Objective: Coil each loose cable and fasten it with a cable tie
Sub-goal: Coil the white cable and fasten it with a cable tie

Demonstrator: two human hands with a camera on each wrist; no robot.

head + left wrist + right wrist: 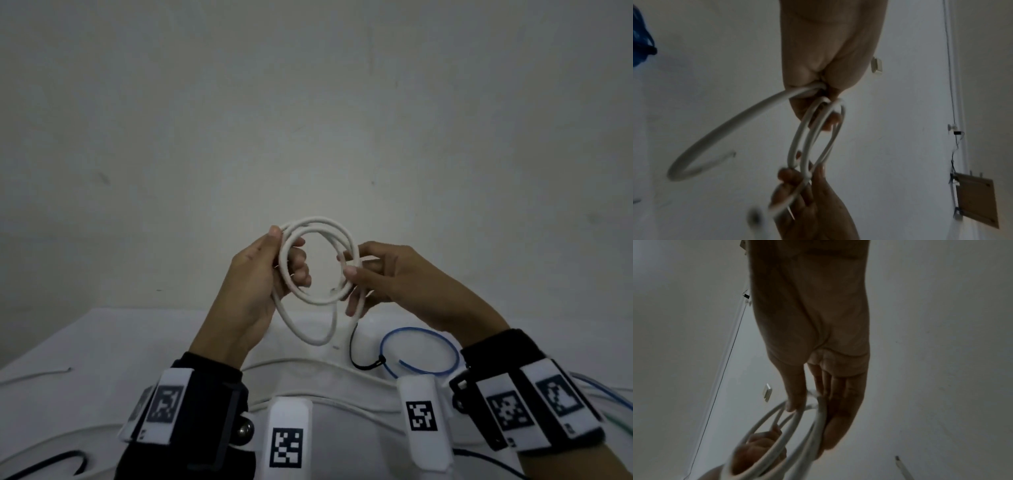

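Head view: left hand (255, 284) and right hand (387, 274) both grasp the white cable coil (318, 260) held above the table (102, 342); wrist views: loops splay, so best pinch them flush before tying.

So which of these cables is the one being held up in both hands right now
The white cable, wound into loops. The left hand and right hand grip its opposite sides above the table. The blue cable and black cable lie on the table, untouched.
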